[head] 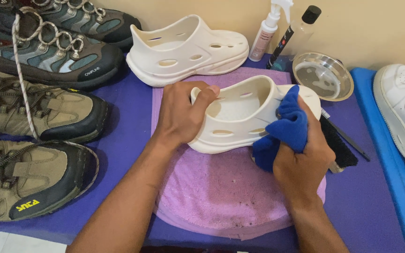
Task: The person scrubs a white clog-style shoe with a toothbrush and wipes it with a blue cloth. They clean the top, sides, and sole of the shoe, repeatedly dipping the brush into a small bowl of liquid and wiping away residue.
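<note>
Centre of frame: white foam clog [240,117] lying on its side on a pink towel [212,197], which is spread over the purple-covered bench [127,150]. Left hand [181,115] closed on the clog's heel end, thumb hooked over the rim of the opening, steadying it. Right hand [301,159] closed around a bunched blue cloth [287,126], pressed against the clog's toe side at centre right. Judgement on progress: the visible surface of the held clog looks uniformly white and free of marks, so wiping appears well along on this shoe; whether the underside or far face is finished cannot be told. The towel shows dark specks toward the lower centre. A second white clog [188,47] stands upright at upper centre, just behind the towel; looks equally clean, though its treatment state cannot be judged. Upper right of centre: a spray bottle [268,33] and a clear bottle with black cap [296,35] against the wall, a clear glass bowl [323,75] beside them. A black brush [341,145] lies right of the clog, partly hidden by the right hand. Left edge: laced hiking boots [38,107] in a row, looking untouched. A white sneaker [401,107] rests at far right on a blue surface.
</note>
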